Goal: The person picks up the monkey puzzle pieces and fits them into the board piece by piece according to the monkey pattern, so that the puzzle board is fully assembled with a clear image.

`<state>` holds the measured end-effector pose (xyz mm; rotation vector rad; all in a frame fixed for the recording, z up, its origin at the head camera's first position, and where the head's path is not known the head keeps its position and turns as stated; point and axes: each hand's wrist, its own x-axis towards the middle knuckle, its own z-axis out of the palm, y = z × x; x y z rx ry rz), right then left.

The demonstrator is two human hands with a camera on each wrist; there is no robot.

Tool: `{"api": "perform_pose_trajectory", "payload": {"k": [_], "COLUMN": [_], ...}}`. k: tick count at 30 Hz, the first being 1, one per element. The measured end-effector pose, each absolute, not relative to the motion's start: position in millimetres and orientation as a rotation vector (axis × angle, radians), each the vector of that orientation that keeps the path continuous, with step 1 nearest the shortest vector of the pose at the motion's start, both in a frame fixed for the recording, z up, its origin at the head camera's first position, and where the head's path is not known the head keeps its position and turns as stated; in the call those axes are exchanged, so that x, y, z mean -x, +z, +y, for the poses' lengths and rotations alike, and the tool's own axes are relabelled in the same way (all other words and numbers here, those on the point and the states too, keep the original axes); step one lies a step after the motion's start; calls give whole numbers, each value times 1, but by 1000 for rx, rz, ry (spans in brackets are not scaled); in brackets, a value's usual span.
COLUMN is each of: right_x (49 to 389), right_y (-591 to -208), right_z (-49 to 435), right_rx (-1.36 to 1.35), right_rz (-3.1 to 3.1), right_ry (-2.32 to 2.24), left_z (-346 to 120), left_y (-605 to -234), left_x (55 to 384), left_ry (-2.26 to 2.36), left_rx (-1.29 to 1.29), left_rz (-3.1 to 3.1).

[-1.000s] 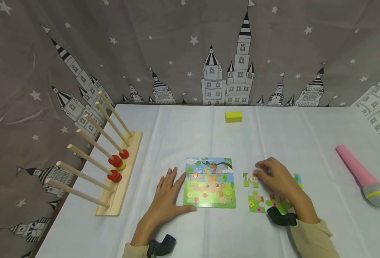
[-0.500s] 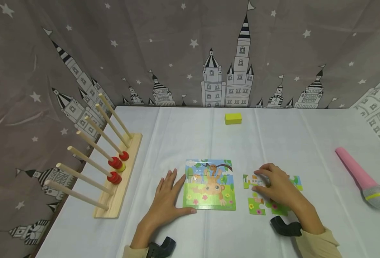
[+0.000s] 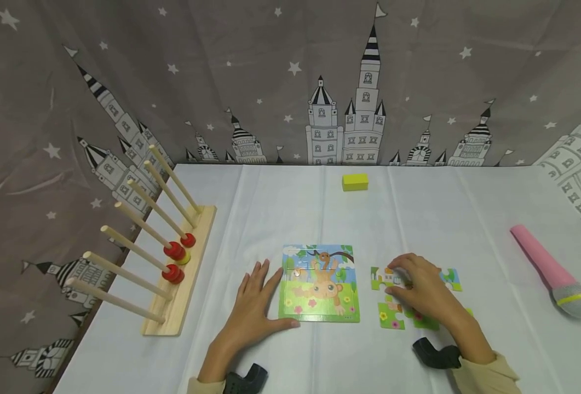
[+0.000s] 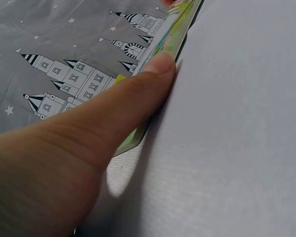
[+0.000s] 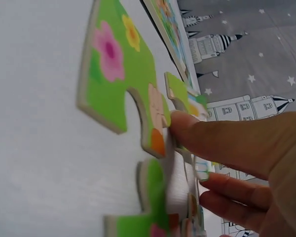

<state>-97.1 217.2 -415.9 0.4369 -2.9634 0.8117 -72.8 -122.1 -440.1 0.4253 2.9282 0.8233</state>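
A square picture puzzle [image 3: 320, 284] with a monkey hanging upside down lies in the middle of the table. My left hand [image 3: 253, 306] rests at its left side, fingers straight and spread, thumb along its near edge. To the right, my right hand [image 3: 425, 290] curls over several loose puzzle pieces. Its thumb and fingertips pinch a puzzle piece [image 3: 390, 277] printed with small houses, lying against another piece at its left. Nearer is a green piece [image 3: 391, 316] with flowers, seen large as a flowered puzzle piece [image 5: 113, 64] in the right wrist view. The palm hides other pieces partly.
At the left stands a wooden peg rack [image 3: 191, 273] with several red and yellow rings on its pegs. A yellow block [image 3: 355, 182] lies at the back. A pink toy microphone [image 3: 546, 262] lies at the far right. A grey castle-print cloth [image 3: 270, 65] hangs behind.
My right hand has shifted slightly toward me, and its thumb has moved down from the fingertips, so the house piece now sits between them. The left hand has stayed in place.
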Motion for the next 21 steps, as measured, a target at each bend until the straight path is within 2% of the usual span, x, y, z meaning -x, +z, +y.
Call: {"api": "perform_pose_trajectory", "payload": {"k": [21], "right_x": [91], "right_y": [-421], "right_z": [213], "right_rx": [-319], "right_rz": [-2881], "right_ry": [1039], "left_z": [-122], "left_y": [-440], "left_x": [73], "left_ry": [803], "left_rx": [-399], "left_rz": [2941]}}
